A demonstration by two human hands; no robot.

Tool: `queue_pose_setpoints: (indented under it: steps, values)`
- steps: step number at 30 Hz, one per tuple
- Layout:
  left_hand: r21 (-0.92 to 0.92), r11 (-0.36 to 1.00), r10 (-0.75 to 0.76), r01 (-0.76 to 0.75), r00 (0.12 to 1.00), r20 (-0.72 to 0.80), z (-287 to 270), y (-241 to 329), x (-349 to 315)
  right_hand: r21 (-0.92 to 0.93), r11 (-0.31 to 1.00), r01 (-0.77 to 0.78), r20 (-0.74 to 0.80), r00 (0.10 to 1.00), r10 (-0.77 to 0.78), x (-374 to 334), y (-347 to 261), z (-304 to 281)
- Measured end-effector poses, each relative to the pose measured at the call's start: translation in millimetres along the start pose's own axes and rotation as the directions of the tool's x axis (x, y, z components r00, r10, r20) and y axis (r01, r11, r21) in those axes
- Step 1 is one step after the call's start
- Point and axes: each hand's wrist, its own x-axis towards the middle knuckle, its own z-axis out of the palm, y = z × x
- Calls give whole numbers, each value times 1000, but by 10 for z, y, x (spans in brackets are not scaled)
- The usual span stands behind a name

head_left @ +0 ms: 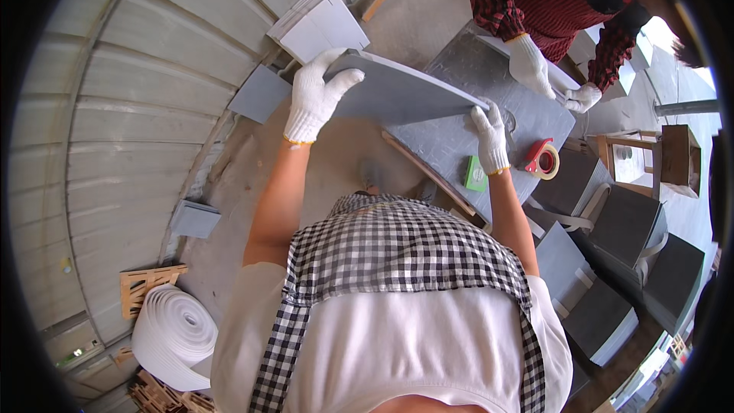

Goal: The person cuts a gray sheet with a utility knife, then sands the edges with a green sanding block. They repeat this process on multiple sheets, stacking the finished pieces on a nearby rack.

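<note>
I count one grey panel (405, 90) up in the hands, upper middle of the frame, and two white-gloved hands on it. The left hand (313, 98) is clamped round the upper-left end, thumb spread over the broad face; the right hand (492, 138) has its fingers hooked at the far right corner. So both are gripping the panel, one at each end.

Counting on: one red tape dispenser (543, 158) and one green box (475, 174) on the dark worktable (440, 147), both just beside the right hand. Two more gloved hands, a co-worker's (529, 69), upper right. One white roll (176, 329), lower left. Dark slab stacks (623, 218) at the right edge, at least four; they overlap, so I can't settle the exact number.

Now the panel itself: flat, thin, smooth matt grey on the broad side, a paler strip along its top edge, darker at the upper-left corner. I have that grey face turned down toward the wearer, slab tilted. Its long axis runs from upper left, sloping down a little to the right, hand to hand. Whether its lower edge touches the worktable, I can't tell from here.
</note>
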Motion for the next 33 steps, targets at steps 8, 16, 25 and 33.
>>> queue_pose_setpoints:
  steps: [8,16,25,33]
  values:
    - [-222,975,-56,25,989,-139,257,181,102,-85,996,-41,-10,999,40,-370,-91,-153]
    - [-191,981,23,-36,997,-67,218,73,185,-785,601,-153,-422,841,-337,-372,613,-1014]
    - [-210,974,96,-83,994,52,313,-30,310,-820,317,-476,-533,837,-123,-209,862,-1317]
    - [-202,975,137,-92,966,220,422,75,394,-739,432,-517,-595,802,-56,1,1011,-1409]
